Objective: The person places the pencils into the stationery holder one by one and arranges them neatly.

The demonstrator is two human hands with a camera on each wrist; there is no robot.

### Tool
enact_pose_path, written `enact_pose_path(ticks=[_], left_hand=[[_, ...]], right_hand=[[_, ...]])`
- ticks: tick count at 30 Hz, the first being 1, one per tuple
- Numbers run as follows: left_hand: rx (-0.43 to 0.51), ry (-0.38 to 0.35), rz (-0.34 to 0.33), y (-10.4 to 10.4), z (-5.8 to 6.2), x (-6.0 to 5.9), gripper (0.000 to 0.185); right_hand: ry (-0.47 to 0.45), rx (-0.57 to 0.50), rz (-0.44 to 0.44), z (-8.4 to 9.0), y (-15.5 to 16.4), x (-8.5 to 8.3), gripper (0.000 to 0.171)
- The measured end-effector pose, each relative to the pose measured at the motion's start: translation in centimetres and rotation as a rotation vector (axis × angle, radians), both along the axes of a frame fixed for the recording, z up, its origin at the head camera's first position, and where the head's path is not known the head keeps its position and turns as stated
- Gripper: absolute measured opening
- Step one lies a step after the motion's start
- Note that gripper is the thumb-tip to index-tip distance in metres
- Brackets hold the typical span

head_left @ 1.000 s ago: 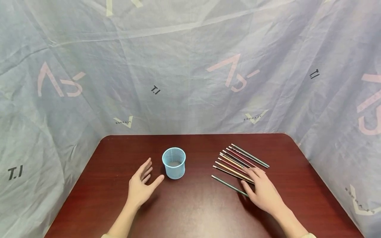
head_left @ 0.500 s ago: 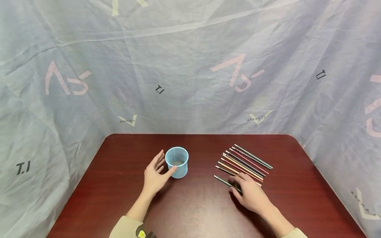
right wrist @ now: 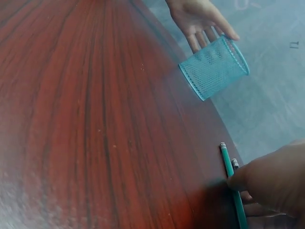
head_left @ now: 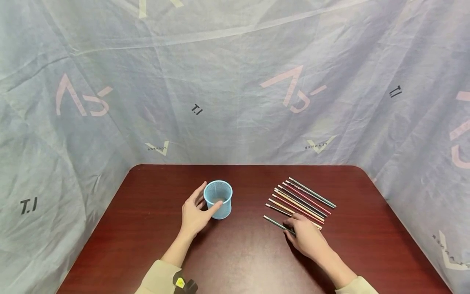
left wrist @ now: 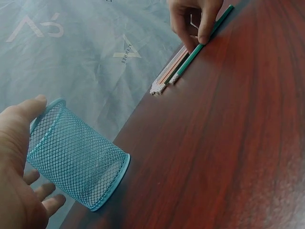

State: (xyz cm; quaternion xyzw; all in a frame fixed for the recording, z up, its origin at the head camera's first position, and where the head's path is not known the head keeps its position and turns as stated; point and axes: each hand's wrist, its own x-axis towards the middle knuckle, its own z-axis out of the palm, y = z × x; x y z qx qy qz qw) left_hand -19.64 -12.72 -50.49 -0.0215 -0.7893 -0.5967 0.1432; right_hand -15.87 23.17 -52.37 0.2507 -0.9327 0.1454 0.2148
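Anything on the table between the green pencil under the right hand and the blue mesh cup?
Nothing visible. Bare table lies between the green pencil at the right hand and the mesh cup; the left hand touches the cup's far side.

Bare tabletop (head_left: 242,245) lay open between the cup (head_left: 218,199) at the left and the pencils (head_left: 301,202) at the right. The near strip was open too. A cloth wall (head_left: 235,102) closed off the far edge.
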Motion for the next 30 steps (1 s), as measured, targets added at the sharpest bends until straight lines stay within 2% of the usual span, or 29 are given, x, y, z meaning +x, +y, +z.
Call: enact_pose_path(ticks=[4, 6, 13, 17, 25, 30], left_hand=[[0.01, 0.0, 0.006, -0.2, -0.2, 0.1, 0.082], [0.011, 0.001, 0.008, -0.3, -0.3, 0.1, 0.081], [-0.002, 0.033, -0.006, -0.2, -0.3, -0.3, 0.079], [0.008, 0.045, -0.013, -0.2, -0.3, -0.4, 0.078], [0.02, 0.042, -0.025, -0.3, -0.5, -0.5, 0.078], [0.015, 0.031, -0.025, -0.4, -0.4, -0.5, 0.078]], right_hand=[[-0.086, -0.019, -0.025, 0.3, -0.2, 0.0, 0.026], [-0.099, -0.016, -0.031, 0.7, -0.3, 0.0, 0.027], [0.046, -0.055, 0.027, 2.2, 0.1, -1.1, 0.02], [0.086, -0.078, 0.021, 3.5, 0.2, -2.0, 0.02], [0.114, -0.128, 0.023, 6.2, -0.1, -3.6, 0.019], [0.047, -0.218, 0.006, 7.6, -0.6, -4.3, 0.017]])
